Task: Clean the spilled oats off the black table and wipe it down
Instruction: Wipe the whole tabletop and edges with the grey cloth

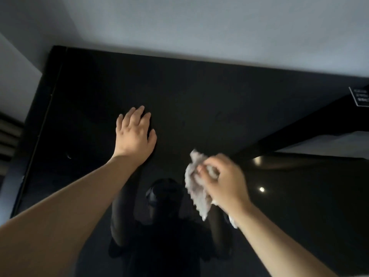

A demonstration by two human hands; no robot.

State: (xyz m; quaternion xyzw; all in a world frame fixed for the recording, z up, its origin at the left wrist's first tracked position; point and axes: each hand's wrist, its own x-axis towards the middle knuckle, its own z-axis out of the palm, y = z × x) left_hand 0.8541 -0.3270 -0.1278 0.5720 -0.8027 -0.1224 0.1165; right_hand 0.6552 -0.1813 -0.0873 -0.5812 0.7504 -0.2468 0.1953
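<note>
the right grip (221, 180) was curled tight round a pale cloth (196, 194). the fingers and thumb bunched up the top of it, and the rest hung down in a crumpled flap under the grip. the picture was blurry there, so i could not tell if the cloth touched the table (199, 92) or hung just over it. it was near the front middle of the table, close to the person.

the cloth looked soft, light and floppy. it would bend any way it was pushed and would not break. i think a big handful in the middle was the best place to hold it. then a flat pad of cloth could press on the top and no loose ends would drag.

the left grip (135, 134) was let go, with its fingers straight and spread. it rested palm down on the table, to the left of the cloth and a bit farther back, well apart from it. it held nothing.

the table was black and shiny like a mirror. the person's dark shape (165, 198) showed in it, and some little lights (262, 189) too. no oats showed anywhere i could see, so i think wiping was the step in hand. a small black sign (361, 99) sat at the far right. a pale wall (199, 27) was behind the table.
</note>
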